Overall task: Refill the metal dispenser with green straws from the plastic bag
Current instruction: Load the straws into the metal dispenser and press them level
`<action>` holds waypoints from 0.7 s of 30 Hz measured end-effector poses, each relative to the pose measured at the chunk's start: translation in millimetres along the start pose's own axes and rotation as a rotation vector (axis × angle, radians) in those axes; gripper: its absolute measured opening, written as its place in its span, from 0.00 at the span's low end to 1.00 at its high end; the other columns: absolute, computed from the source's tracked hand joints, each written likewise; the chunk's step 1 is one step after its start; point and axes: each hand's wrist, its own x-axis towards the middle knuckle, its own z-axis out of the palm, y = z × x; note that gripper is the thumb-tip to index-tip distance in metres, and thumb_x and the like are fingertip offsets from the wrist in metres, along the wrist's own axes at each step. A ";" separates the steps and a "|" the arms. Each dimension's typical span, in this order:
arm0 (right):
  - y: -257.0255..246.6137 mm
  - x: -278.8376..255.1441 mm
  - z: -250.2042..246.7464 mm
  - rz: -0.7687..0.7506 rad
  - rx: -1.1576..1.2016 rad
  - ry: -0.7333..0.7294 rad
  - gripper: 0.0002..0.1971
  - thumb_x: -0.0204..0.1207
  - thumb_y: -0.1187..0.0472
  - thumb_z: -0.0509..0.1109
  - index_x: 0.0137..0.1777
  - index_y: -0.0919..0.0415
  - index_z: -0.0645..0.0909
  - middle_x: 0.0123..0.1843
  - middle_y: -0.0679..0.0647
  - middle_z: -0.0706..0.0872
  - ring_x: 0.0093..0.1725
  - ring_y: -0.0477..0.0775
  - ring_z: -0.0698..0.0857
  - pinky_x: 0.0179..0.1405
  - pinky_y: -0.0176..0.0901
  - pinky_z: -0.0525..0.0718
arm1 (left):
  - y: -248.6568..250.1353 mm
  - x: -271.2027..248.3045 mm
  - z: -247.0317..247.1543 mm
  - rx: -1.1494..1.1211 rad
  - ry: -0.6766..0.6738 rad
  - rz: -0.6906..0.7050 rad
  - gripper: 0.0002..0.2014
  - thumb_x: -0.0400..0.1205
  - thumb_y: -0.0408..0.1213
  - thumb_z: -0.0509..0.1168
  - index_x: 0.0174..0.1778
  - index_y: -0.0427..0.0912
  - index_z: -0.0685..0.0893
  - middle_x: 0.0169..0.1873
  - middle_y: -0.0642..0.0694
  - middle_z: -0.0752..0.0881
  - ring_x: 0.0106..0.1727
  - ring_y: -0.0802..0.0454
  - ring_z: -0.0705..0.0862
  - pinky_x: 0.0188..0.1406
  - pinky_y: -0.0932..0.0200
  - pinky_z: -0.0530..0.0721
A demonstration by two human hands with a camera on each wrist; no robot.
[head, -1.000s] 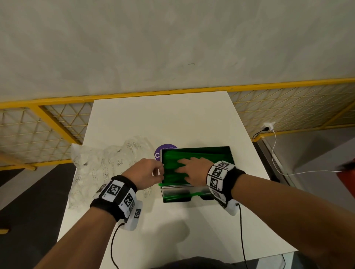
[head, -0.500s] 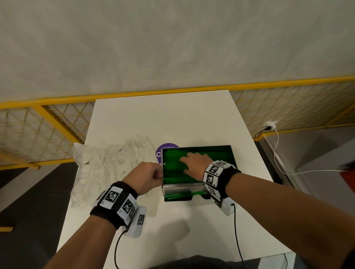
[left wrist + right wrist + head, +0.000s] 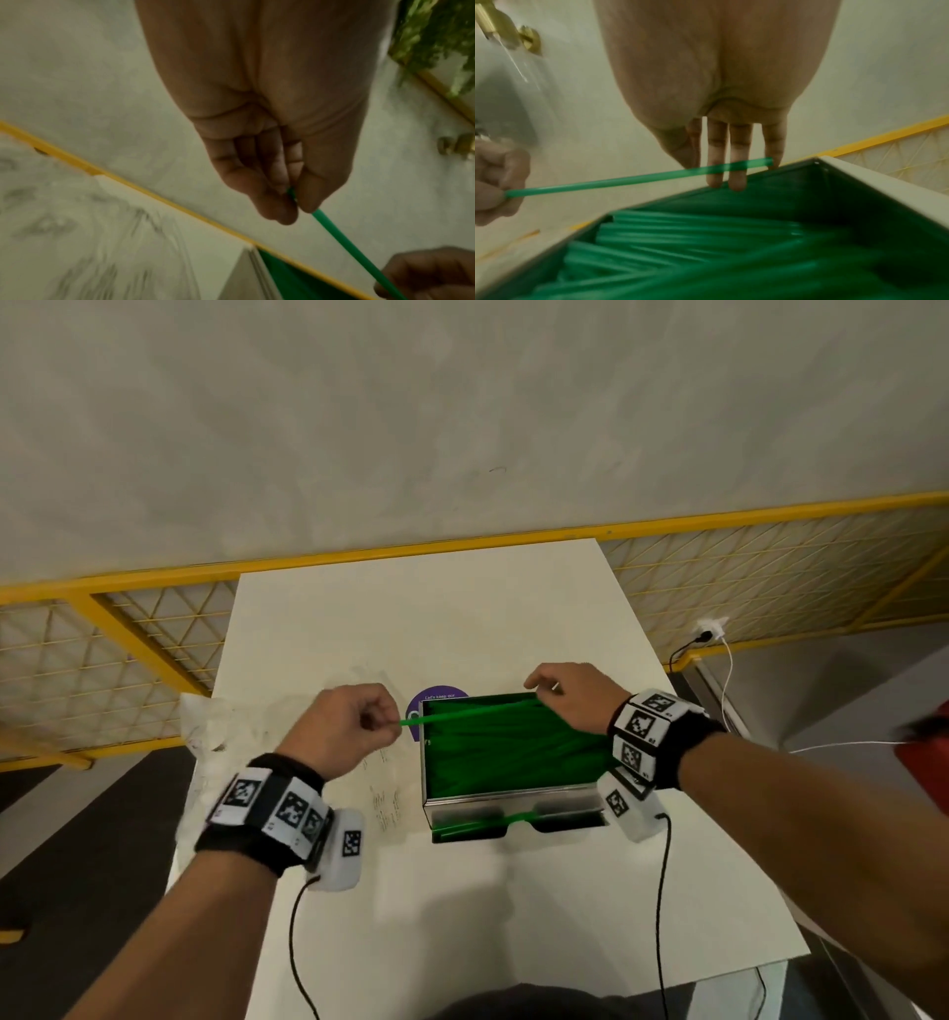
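The left hand point(image 3: 349, 729) pinches one end of a green straw point(image 3: 462, 715). Its other end crosses the right hand's point(image 3: 575, 698) straight fingers point(image 3: 714, 146) above the dispenser point(image 3: 508, 801); whether pinched, I cannot tell.

On the round purple sticker point(image 3: 436, 700) that lies on the white table point(image 3: 462, 618), just behind the shiny metal dispenser box point(image 3: 513, 801), you can read small white words: "Let's keep our". The box hides the rest, apart from a piece of a larger white letter that you cannot tell. Your clear crumpled plastic bag point(image 3: 246, 731) carries short blocks of grey print, too small to read. The black band on your left wrist point(image 3: 272, 806) and the black band on your right wrist point(image 3: 647, 737) bear square black-and-white coded tags.
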 end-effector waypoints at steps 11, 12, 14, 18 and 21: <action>20.2 -19.6 27.9 -0.006 -0.352 -0.277 0.33 0.75 0.48 0.70 0.79 0.49 0.61 0.71 0.56 0.73 0.68 0.58 0.75 0.66 0.54 0.77 | 23.1 33.8 76.1 0.441 -0.248 0.123 0.24 0.76 0.49 0.69 0.65 0.44 0.75 0.58 0.46 0.75 0.61 0.47 0.73 0.60 0.54 0.76; 20.6 -19.7 31.1 -0.002 -0.410 -0.299 0.35 0.75 0.45 0.69 0.79 0.49 0.60 0.71 0.55 0.74 0.69 0.58 0.75 0.67 0.54 0.76 | 24.3 35.2 82.0 0.489 -0.337 0.113 0.27 0.76 0.50 0.69 0.68 0.44 0.73 0.59 0.44 0.75 0.62 0.46 0.74 0.61 0.52 0.77; 21.5 -17.3 36.9 0.007 -0.508 -0.326 0.35 0.74 0.42 0.68 0.79 0.48 0.61 0.71 0.55 0.74 0.70 0.59 0.74 0.70 0.57 0.71 | 23.6 38.7 91.4 0.612 -0.478 0.086 0.33 0.74 0.47 0.71 0.73 0.43 0.67 0.62 0.41 0.75 0.65 0.42 0.73 0.64 0.47 0.77; 21.2 -10.3 43.8 0.062 -0.545 -0.358 0.34 0.73 0.44 0.69 0.79 0.49 0.64 0.73 0.59 0.71 0.74 0.63 0.68 0.73 0.61 0.67 | 24.3 47.9 101.4 0.806 -0.555 0.058 0.38 0.72 0.38 0.73 0.76 0.42 0.62 0.64 0.37 0.75 0.65 0.39 0.74 0.64 0.46 0.78; 21.9 -7.3 47.1 0.094 -0.456 -0.352 0.33 0.72 0.46 0.71 0.76 0.53 0.67 0.70 0.60 0.72 0.72 0.64 0.69 0.69 0.58 0.72 | 28.3 51.1 110.1 0.954 -0.515 0.047 0.36 0.73 0.39 0.71 0.75 0.41 0.62 0.65 0.37 0.75 0.66 0.38 0.74 0.67 0.44 0.72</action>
